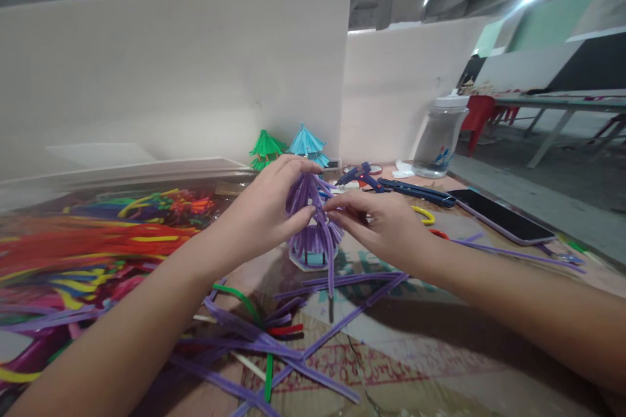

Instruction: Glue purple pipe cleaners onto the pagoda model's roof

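A small purple pavilion model [315,234] made of pipe cleaners stands on the table in front of me, with a tiered roof and a pale base. My left hand [267,208] curls round the left side and top of its roof, thumb against the front. From the right, my right hand [379,221] pinches a purple strip [331,260] at the roof's front, its lower end hanging past the base. The fingertips of both hands nearly meet. Loose purple pipe cleaners [342,322] lie crossed on the table below.
Behind stand a green model [267,148] and a blue model [306,143]. At right are a glue gun [362,176], a dark cutter [415,191], a phone [501,216] and a clear bottle [439,137]. Colored pipe cleaners [98,241] pile at left. White panels [171,71] rise behind.
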`<state>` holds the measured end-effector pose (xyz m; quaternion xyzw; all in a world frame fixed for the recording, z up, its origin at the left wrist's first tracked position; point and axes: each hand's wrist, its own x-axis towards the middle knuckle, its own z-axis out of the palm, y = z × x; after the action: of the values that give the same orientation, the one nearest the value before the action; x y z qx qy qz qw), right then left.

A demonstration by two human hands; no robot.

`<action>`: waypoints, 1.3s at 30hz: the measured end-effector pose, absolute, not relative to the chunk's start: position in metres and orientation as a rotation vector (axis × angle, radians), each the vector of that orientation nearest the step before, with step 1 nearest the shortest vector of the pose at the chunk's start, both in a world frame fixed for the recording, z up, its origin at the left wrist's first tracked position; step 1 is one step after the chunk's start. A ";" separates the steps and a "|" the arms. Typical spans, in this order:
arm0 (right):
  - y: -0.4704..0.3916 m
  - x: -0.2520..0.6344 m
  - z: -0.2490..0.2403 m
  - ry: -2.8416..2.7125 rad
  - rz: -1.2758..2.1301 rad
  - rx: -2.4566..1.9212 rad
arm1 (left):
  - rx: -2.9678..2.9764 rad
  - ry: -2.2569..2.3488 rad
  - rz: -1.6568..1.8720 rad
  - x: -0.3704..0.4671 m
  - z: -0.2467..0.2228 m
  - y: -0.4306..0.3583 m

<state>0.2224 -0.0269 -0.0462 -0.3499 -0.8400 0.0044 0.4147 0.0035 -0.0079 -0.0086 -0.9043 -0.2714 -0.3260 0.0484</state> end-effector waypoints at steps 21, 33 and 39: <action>-0.017 0.217 -0.039 -1.980 0.687 -1.174 | -2.680 -0.964 -1.044 0.007 -0.014 -0.001; -0.010 0.216 -0.049 -1.761 1.533 -0.922 | -2.669 -0.944 -1.046 0.009 -0.013 -0.004; -0.007 0.223 -0.045 -1.713 1.732 -0.879 | -2.669 -0.956 -1.039 0.006 -0.012 -0.003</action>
<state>0.2234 -0.0068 -0.0454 -0.3266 -0.6363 0.6437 0.2725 0.0061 -0.0025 -0.0124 -0.8822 -0.3161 -0.3435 0.0610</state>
